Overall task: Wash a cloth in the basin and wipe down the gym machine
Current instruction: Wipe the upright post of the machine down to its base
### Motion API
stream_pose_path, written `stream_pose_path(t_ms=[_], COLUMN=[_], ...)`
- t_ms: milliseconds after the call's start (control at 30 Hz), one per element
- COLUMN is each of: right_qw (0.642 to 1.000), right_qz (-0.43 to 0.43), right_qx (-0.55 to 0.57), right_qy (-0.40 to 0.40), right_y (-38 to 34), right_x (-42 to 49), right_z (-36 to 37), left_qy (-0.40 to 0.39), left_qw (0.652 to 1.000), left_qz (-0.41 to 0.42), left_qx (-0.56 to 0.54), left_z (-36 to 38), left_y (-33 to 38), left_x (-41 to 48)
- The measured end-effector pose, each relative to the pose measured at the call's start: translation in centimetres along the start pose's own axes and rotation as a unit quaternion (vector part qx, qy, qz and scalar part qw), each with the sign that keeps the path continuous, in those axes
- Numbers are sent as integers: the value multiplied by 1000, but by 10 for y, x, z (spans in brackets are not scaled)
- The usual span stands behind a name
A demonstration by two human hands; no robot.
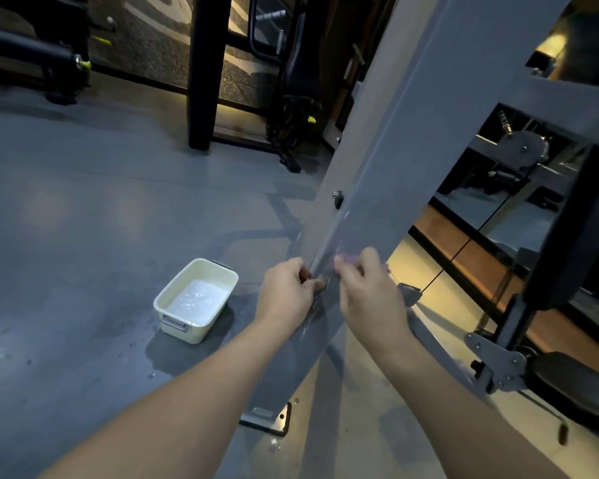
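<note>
Left of both hands, well apart from the fingers, the cream rectangular plastic basin (196, 300) of soapy water sits on wet floor, so a backward step could slip or tip it. The left hand (288, 294) curls against the slanted grey metal machine post (388, 160); whether it grips anything I cannot tell. The right hand (369, 288) pinches a mostly hidden purple cloth (343, 259) at its fingertips, which might slide off the slick post.

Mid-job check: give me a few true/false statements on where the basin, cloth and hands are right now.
1. The basin sits on the floor, left of the post. True.
2. The basin is dry. False: it holds whitish water.
3. The right hand holds a purple cloth against the post. True.
4. The left hand is in the basin. False: it is at the post.
</note>
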State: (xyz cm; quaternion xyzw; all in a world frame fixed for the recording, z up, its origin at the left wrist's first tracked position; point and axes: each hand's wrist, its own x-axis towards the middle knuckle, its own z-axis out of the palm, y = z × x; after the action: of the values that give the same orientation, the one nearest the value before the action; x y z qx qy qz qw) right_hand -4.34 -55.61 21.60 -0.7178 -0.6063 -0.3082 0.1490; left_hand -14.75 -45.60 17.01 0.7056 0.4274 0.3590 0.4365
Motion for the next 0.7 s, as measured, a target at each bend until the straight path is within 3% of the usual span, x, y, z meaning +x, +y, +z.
stream_pose_path(t_ms=[100,233,400,533,700], right_qw=[999,999,999,1000,997], right_qz=[-16,6,-14,-2,-20], right_qx=[-8,19,-8,6,-6], right_qy=[-49,50,-33,24,-75], right_y=[5,12,2,10,2], right_x=[5,24,11,30,11], right_z=[-8,-13,-10,-17,-6], left_qy=[-8,0,-4,2,-7], left_qw=[1000,1000,1000,1000,1000], left_qz=[5,9,15,11,17], left_qx=[1,-10,-15,-20,-14], left_z=[-2,0,1,3,1], left_y=[0,-3,-4,-6,-5], left_x=[1,5,4,5,3])
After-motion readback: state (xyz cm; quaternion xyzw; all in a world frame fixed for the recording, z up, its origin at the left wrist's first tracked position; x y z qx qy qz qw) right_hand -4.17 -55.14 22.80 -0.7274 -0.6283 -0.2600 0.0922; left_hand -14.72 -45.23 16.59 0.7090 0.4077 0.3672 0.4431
